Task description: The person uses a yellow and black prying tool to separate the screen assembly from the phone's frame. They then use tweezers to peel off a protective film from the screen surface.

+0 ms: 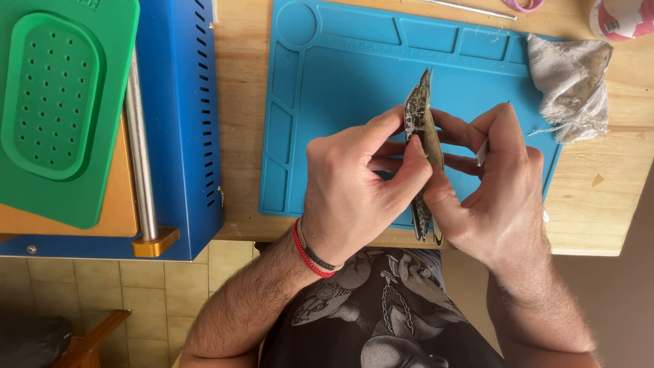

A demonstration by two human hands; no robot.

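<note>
I have both hands raised over the near edge of the blue work mat, gripping one thing between them: a thin, flat panel held edge-on to the camera, so I see mostly its narrow side, dark and mottled with a tan face. It stands roughly upright, its far tip reaching over the middle of the mat and its near end dropping below my palms toward the table edge.

My left hand is clamped on the panel, thumb pressed against its left face and fingers curled behind. My right hand is closed on the panel's right side, and it also pinches a slim, pale tool between thumb and forefinger; the tool's tip pokes out past the knuckles. Whether that tip touches the panel I cannot tell.

On my left wrist sit a red cord bracelet and a darker band beside it.

To the far right a crumpled grey rag lies half on the mat, half on the wooden table. At the left stands a blue metal machine with a green perforated pad on top and a steel rod along its side.
</note>
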